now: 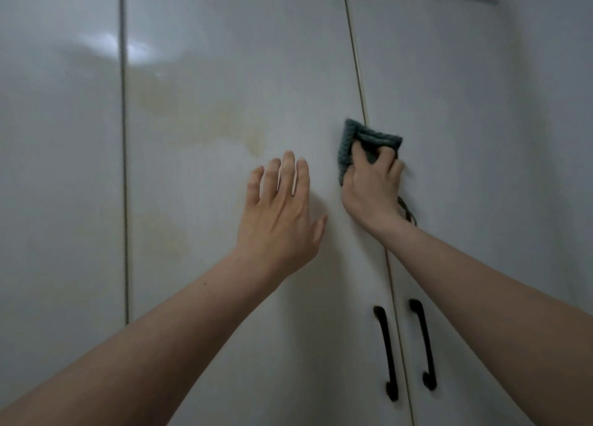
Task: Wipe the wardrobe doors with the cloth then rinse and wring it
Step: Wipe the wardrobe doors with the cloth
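stage: wiping, early-mid | right hand (372,185) grips folded teal cloth (349,143) pressed on seam of wardrobe doors (224,72) | left hand (282,213) flat, fingers spread, on door | yellowish stain (205,127) remains | rinse, wring not started

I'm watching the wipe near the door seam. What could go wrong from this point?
1. The right hand grips the teal cloth bunched up right over the seam between two doors, so little cloth may meet the panel, and a fold could snag in the gap.
2. The yellowish stain lies left of the cloth, above the open left hand, and may get missed.
3. A loop dangling from the cloth might catch a black handle on a downward stroke.
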A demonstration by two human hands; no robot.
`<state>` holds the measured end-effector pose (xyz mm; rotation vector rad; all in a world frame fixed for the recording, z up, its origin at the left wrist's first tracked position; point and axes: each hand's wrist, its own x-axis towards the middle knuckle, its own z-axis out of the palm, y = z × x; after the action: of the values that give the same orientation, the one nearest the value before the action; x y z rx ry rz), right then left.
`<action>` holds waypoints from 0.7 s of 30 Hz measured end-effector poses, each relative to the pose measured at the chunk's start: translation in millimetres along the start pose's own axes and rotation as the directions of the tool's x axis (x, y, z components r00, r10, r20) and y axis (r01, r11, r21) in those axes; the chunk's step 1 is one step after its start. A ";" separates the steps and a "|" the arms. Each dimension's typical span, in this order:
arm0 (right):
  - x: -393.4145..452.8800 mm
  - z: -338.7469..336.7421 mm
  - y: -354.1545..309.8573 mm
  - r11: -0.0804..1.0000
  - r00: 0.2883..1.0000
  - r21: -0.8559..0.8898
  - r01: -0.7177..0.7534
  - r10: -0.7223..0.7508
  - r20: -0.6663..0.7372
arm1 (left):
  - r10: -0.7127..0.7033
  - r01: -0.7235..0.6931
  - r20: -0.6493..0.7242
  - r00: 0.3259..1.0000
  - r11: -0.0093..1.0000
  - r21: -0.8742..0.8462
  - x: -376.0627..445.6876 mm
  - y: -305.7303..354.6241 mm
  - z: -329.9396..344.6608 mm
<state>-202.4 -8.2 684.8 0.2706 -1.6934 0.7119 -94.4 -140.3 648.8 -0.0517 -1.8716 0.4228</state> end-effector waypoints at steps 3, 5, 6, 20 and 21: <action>2.5 3.7 -54.7 0.961 0.961 -0.050 0.273 -0.270 0.061 | -0.068 0.069 -0.023 0.997 0.997 0.025 13.3 -33.7 -15.6; -1.0 8.8 -87.9 0.864 0.861 -0.021 0.503 -0.499 0.099 | -0.114 0.116 -0.031 0.993 0.993 0.035 16.1 -58.3 -23.8; -0.4 11.7 -101.6 0.811 0.806 0.001 0.585 -0.581 0.117 | -0.127 0.128 -0.031 0.991 0.991 0.043 16.7 -70.5 -28.2; 105.7 24.1 -197.3 0.954 0.954 0.006 0.299 -0.299 0.011 | -0.204 0.200 -0.005 0.979 0.958 0.203 24.3 -181.1 -50.6; 102.6 26.2 -206.6 0.931 0.931 -0.006 0.366 -0.366 0.009 | -0.199 0.197 -0.009 0.980 0.961 0.196 28.5 -183.8 -50.8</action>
<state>-138.5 -165.4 843.2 0.5687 -1.5925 0.4257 -25.6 -291.8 746.3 0.2694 -1.8160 0.4672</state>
